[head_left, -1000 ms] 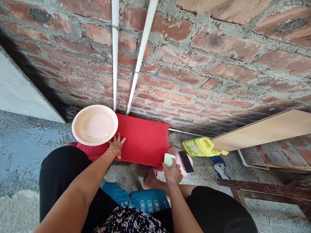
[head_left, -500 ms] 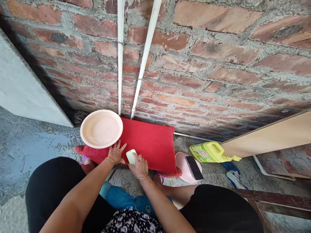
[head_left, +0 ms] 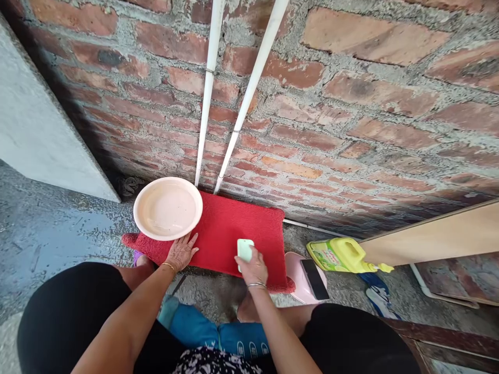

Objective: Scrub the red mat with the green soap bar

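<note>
A red fuzzy mat (head_left: 230,218) lies spread out in front of me, draped over a support hidden beneath it. My left hand (head_left: 181,253) rests flat on its near left part, fingers apart and holding nothing. A pale pink basin (head_left: 168,209) sits on the mat's left end, just beyond those fingers. My right hand (head_left: 253,265) grips what looks like a pale green scrub brush (head_left: 245,250) by its near end, against the right half of the mat. The brush's underside is hidden.
A pink stool (head_left: 295,270) carries a black phone (head_left: 315,279) to the right. Beside it lies a yellow detergent bottle (head_left: 339,254), with a blue-and-white slipper (head_left: 379,296) below. Two white pipes (head_left: 241,111) run down the brick wall (head_left: 288,137).
My right hand has moved the brush to the right across the mat. My left hand stays flat beside the basin. The whole view has shifted slightly.
</note>
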Available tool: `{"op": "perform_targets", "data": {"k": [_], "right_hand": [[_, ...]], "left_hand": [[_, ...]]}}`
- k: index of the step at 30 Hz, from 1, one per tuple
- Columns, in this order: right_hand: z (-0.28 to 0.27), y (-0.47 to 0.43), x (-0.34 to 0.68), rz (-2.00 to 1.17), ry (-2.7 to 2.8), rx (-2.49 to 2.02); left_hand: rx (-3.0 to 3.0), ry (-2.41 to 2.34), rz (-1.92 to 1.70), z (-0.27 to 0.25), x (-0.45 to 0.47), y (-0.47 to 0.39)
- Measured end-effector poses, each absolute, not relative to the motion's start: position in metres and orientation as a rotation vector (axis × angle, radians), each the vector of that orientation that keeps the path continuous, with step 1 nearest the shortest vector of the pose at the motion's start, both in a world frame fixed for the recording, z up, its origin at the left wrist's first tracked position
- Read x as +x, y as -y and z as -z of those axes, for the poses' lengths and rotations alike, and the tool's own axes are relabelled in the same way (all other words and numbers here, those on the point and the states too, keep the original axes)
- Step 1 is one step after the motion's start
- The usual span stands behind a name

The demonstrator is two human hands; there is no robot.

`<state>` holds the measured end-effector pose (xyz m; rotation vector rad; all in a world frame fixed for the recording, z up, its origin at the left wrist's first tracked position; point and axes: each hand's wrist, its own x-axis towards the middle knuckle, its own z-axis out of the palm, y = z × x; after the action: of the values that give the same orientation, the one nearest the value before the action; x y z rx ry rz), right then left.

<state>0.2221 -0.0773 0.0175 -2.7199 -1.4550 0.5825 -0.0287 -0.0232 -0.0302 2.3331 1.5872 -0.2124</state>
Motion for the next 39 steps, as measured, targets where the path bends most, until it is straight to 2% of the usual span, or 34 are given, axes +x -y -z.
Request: {"op": "perform_targets", "data": {"k": [5, 9, 12, 17, 20, 30, 34, 39], "right_hand": [[-0.015, 0.047, 0.139, -0.69, 1.921, -2.406], [-0.011, 0.039, 0.125, -0.701, 2.076, -2.335], [-0.01, 0.044, 0.154, -0.69, 1.974, -2.479], [-0.013, 0.066, 0.227, -0.615, 1.491, -2.853], [-0.015, 0.073, 0.235, -0.6, 1.407, -2.892], [-0.016, 0.038, 0.141, -0.645, 2.07, -2.432], [-0.01, 0.045, 0.18, -0.617, 1.869, -2.603], [-0.01, 0.077, 0.273, -0.635, 1.167, -2.88]], "left_hand": [[2.356, -1.592, 0.246, 0.036, -0.032, 0.022], [2.385, -1.585, 0.23, 0.04, -0.032, 0.022], [2.441, -1.609, 0.126, 0.049, -0.033, 0.023], [2.559, -1.615, -0.041, 0.063, -0.035, 0.024], [2.58, -1.62, -0.072, 0.067, -0.036, 0.024], [2.633, -1.642, -0.104, 0.071, -0.035, 0.026], [2.63, -1.644, -0.083, 0.07, -0.035, 0.025], [2.632, -1.638, -0.08, 0.069, -0.035, 0.024]]}}
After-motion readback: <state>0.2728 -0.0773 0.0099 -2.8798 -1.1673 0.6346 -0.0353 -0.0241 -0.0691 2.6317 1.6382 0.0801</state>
